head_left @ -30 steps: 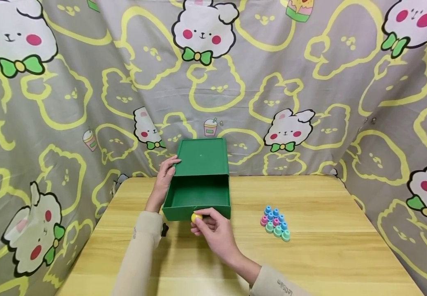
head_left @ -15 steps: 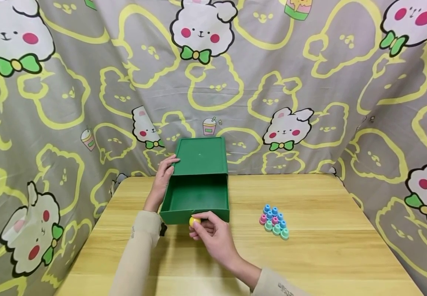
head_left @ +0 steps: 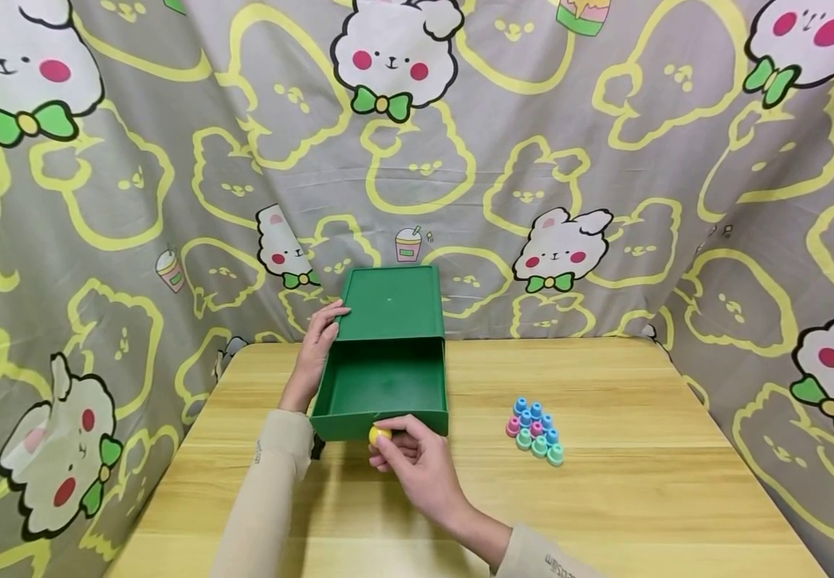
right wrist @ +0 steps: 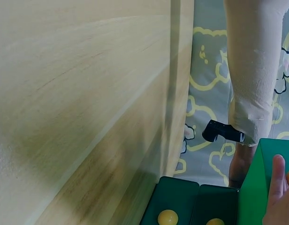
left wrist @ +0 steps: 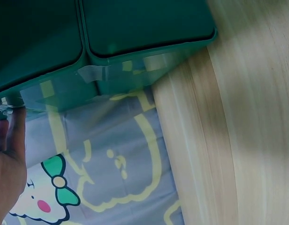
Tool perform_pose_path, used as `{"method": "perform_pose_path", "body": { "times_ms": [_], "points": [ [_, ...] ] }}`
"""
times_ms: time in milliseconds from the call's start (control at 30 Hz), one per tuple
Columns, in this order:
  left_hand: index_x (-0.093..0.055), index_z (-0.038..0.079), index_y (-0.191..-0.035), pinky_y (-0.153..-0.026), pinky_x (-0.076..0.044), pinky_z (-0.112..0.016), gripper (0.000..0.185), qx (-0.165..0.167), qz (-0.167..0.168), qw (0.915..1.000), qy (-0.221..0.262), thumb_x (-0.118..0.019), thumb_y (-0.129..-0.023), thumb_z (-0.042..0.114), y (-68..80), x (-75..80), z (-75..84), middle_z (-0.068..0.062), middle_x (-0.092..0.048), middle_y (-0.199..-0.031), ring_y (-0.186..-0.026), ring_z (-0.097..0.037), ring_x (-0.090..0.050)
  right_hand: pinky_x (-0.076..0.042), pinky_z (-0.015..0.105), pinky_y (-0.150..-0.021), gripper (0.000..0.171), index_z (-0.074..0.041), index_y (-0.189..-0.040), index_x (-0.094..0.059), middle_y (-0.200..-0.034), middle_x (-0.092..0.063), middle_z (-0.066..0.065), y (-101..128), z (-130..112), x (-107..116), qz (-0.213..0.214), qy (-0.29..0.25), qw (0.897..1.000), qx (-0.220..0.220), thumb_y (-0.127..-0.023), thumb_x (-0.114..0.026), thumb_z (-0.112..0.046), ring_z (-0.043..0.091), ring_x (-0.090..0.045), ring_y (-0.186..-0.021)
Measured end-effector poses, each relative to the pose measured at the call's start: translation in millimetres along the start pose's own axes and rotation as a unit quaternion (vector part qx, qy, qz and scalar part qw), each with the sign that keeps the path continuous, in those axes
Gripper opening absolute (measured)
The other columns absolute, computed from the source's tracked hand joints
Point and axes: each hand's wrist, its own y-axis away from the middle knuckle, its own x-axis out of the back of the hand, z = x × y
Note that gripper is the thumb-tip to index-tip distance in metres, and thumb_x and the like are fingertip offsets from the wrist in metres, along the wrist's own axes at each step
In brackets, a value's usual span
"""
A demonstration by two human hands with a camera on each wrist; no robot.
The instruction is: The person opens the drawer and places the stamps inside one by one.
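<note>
A green drawer cabinet (head_left: 391,301) stands at the back of the table, its top drawer (head_left: 388,377) pulled well out with nothing visible inside. My right hand (head_left: 427,474) pinches the round yellow knob (head_left: 380,435) on that drawer's front between thumb and index finger. In the right wrist view, the same hand (right wrist: 281,206) shows partly at the lower right edge. My left hand (head_left: 311,357) rests against the cabinet's left side with extended fingers. The left wrist view shows that hand (left wrist: 11,173) touching the green side wall, its fingertips by clear tape.
Several small blue, pink and green peg-like toy pieces (head_left: 535,431) stand grouped on the wooden table (head_left: 604,498), right of the cabinet. Lower drawers with yellow knobs (right wrist: 168,218) show below the open one. A patterned curtain (head_left: 424,185) hangs behind the table.
The drawer has come slightly farther out toward me, my right hand moving back with its knob. My left hand keeps its place at the cabinet's side.
</note>
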Motion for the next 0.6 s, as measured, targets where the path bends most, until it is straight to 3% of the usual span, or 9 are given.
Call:
{"method": "perform_pose_path", "body": {
  "times_ms": [200, 467, 600],
  "points": [
    [-0.056, 0.007, -0.143, -0.123, -0.018, -0.058, 0.038, -0.007, 0.001, 1.0000, -0.003, -0.039, -0.113, 0.024, -0.2, 0.1, -1.8, -0.006, -0.036, -0.165, -0.154, -0.026, -0.026, -0.063, 0.038, -0.074, 0.023, -0.003, -0.122, -0.068, -0.101, -0.077, 0.022, 2.5, -1.7, -0.7, 0.000, 0.001, 1.000, -0.007, -0.103, -0.064, -0.016, 0.036, -0.077, -0.086],
    [-0.056, 0.005, -0.142, -0.124, -0.016, -0.059, 0.038, -0.010, 0.003, 0.9999, 0.003, -0.040, -0.112, 0.021, -0.8, 0.5, -2.1, -0.009, -0.036, -0.165, -0.154, -0.028, -0.025, -0.063, 0.038, -0.074, 0.024, -0.003, -0.122, -0.067, -0.101, -0.076, 0.022, 4.3, -1.3, -0.9, -0.002, 0.000, 1.000, -0.007, -0.103, -0.064, -0.017, 0.015, -0.078, -0.084],
    [-0.054, 0.003, -0.144, -0.124, -0.016, -0.059, 0.038, -0.001, 0.002, 1.0000, 0.007, -0.039, -0.112, 0.018, 0.9, -0.8, 2.4, -0.010, -0.034, -0.166, -0.155, -0.029, -0.024, -0.063, 0.038, -0.075, 0.024, -0.003, -0.123, -0.067, -0.102, -0.076, 0.022, 5.3, 0.3, -0.8, -0.001, 0.002, 1.000, -0.009, -0.103, -0.064, -0.017, 0.021, -0.078, -0.085]
  ]
}}
